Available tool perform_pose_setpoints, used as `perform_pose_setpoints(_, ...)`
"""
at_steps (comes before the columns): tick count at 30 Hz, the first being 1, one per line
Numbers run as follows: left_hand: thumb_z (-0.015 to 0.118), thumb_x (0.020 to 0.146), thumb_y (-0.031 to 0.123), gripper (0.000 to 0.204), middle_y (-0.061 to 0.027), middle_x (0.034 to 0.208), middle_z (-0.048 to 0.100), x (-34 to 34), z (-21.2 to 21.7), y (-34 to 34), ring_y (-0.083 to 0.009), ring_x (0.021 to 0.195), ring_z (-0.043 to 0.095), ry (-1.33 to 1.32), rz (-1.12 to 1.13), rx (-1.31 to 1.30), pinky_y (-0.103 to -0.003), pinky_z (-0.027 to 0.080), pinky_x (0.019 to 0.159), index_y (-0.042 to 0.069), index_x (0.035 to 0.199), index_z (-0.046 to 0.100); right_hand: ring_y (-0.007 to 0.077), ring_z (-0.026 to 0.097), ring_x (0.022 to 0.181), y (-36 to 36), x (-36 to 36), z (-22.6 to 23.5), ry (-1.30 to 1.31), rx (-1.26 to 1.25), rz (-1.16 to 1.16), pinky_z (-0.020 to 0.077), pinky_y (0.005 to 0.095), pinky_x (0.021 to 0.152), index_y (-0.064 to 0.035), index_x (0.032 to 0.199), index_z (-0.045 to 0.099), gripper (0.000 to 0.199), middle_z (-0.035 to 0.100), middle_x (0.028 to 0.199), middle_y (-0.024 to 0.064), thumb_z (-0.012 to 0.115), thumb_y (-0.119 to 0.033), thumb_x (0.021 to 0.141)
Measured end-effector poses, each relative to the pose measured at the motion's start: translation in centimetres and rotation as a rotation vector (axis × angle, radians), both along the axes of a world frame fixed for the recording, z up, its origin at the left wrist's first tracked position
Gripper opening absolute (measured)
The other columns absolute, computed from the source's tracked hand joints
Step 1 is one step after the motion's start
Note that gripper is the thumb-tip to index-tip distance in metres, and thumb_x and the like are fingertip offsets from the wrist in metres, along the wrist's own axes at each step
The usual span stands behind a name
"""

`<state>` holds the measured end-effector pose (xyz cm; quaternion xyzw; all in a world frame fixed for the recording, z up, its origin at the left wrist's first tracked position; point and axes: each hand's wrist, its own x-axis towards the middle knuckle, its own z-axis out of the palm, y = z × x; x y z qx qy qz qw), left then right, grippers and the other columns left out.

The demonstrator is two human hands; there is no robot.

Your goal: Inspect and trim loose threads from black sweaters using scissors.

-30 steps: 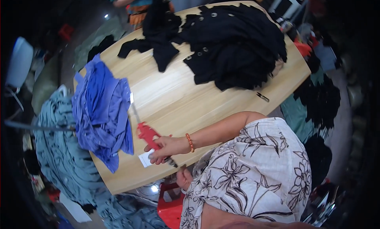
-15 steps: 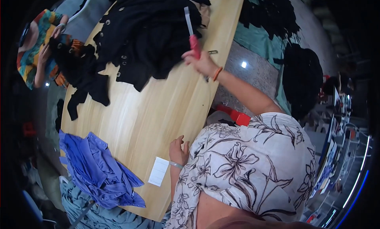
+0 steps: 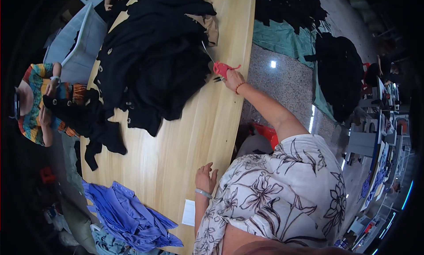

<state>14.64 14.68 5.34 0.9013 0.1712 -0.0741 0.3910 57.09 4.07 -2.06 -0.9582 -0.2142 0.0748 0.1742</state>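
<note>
My right hand [image 3: 234,80] is at the table's right edge, fingers closed on a red-handled tool [image 3: 222,69] with a long, thin metal blade. The blade points away from me, toward a heap of black garments with metal eyelets [image 3: 150,56]. A small dark tool [image 3: 218,79], perhaps thread snips, shows beside the right hand; whether the hand touches it I cannot tell. Closer to me, my left hand [image 3: 206,179] rests on the wooden table [image 3: 163,166], fingers loosely curled and apart, holding nothing. A white paper slip [image 3: 188,212] lies beside that forearm.
Blue-purple garments [image 3: 132,217] are piled at the near left corner. Across the table a person in a colourful top [image 3: 39,78] handles a black piece. A pale bin [image 3: 73,43] stands far left. More black cloth [image 3: 338,78] lies on green sheeting at right.
The view has shifted, so the table contents sit lower. My right hand has turned the red-handled tool, its blade now tilting further left. The left hand stays by the near edge.
</note>
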Motion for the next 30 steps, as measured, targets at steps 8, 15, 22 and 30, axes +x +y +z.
perform_pose_setpoints(8, 0.07, 0.085, 0.021, 0.035, -0.0145, 0.091, 0.066, 5.0, -0.5, 0.1, -0.032, 0.087, 0.061, 0.124, 0.14, 0.009, -0.042, 0.049, 0.078, 0.005, 0.115, 0.062, 0.0393, 0.065, 0.09, -0.4, 2.3, 0.2, 0.177, 0.14, -0.004, 0.0519, 0.0479, 0.083, -0.0004, 0.095, 0.065, 0.025, 0.067, 0.093, 0.0234, 0.069, -0.019, 0.079)
perform_pose_setpoints(15, 0.07, 0.085, 0.021, 0.034, -0.0134, 0.092, 0.067, 16.3, 0.5, -0.2, -0.0306, 0.088, 0.063, 0.128, 0.054, -0.053, -0.041, 0.05, 0.08, 0.005, 0.114, 0.063, 0.0354, 0.068, 0.073, -3.1, 14.0, -5.7, 0.216, 0.475, -0.3, 0.0522, 0.0443, 0.064, -0.004, 0.096, 0.064, 0.029, 0.066, 0.077, 0.0198, 0.068, -0.024, 0.076)
perform_pose_setpoints(22, 0.073, 0.079, 0.007, 0.034, -0.015, 0.102, 0.063, 27.9, 7.5, 3.4, -0.0341, 0.096, 0.059, -0.301, 0.153, 0.056, -0.04, 0.048, 0.084, 0.005, 0.111, 0.063, 0.0202, 0.067, 0.064, 0.3, 29.4, -1.3, 0.228, 0.414, -0.359, 0.051, 0.0357, 0.058, -0.0031, 0.079, 0.069, 0.032, 0.067, 0.067, 0.009, 0.075, -0.034, 0.076)
perform_pose_setpoints(30, 0.073, 0.076, 0.005, 0.033, -0.0152, 0.115, 0.058, 45.1, 16.1, 15.0, -0.0369, 0.115, 0.053, -0.694, 0.145, 0.697, -0.044, 0.04, 0.099, 0.006, 0.108, 0.064, 0.0195, 0.065, 0.066, -0.9, 36.5, -4.6, 0.208, 0.36, -0.3, 0.0492, 0.0345, 0.064, -0.0033, 0.081, 0.069, 0.028, 0.066, 0.069, 0.0102, 0.066, -0.031, 0.081)
